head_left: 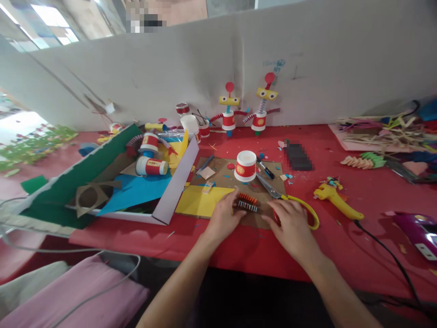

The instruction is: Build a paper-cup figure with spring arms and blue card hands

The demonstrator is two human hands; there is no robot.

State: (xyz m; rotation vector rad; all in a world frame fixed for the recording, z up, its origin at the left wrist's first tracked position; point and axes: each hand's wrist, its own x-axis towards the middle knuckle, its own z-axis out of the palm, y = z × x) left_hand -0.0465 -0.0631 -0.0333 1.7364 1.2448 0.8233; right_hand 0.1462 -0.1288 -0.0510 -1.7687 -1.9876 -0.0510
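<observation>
On the cardboard mat (266, 221) lie two folded paper springs, an orange one (247, 198) and a blue-and-white one (247, 206). My left hand (225, 216) is at their left ends, finger and thumb apart on either side; whether it touches them is unclear. My right hand (292, 223) rests with fingers spread beside the scissors (269, 186), partly covering their yellow handle. A small red thing (276, 218) shows under its fingers, mostly hidden. Behind the springs stands an upturned red-and-white paper cup (245, 166). Yellow card (201, 200) lies by my left hand.
A cardboard box (175, 187) with cups and blue paper stands left. Two paper-cup figures (228, 120) stand against the grey partition (205, 59). At right are a yellow glue gun (337, 202) with a black cord, a black blurred object (298, 156) and a purple device (418, 232).
</observation>
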